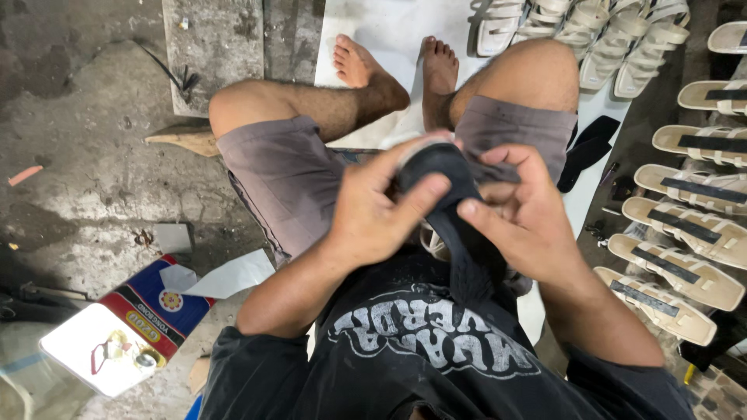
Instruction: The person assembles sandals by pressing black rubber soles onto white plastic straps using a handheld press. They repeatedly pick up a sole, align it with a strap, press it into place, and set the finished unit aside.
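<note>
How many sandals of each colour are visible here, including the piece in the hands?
White strappy sandals: 5
Beige sandals with a black strip: 7, one cut off by the frame edge
Black shoe piece, held by left hand and right hand: 1
Total: 13
</note>
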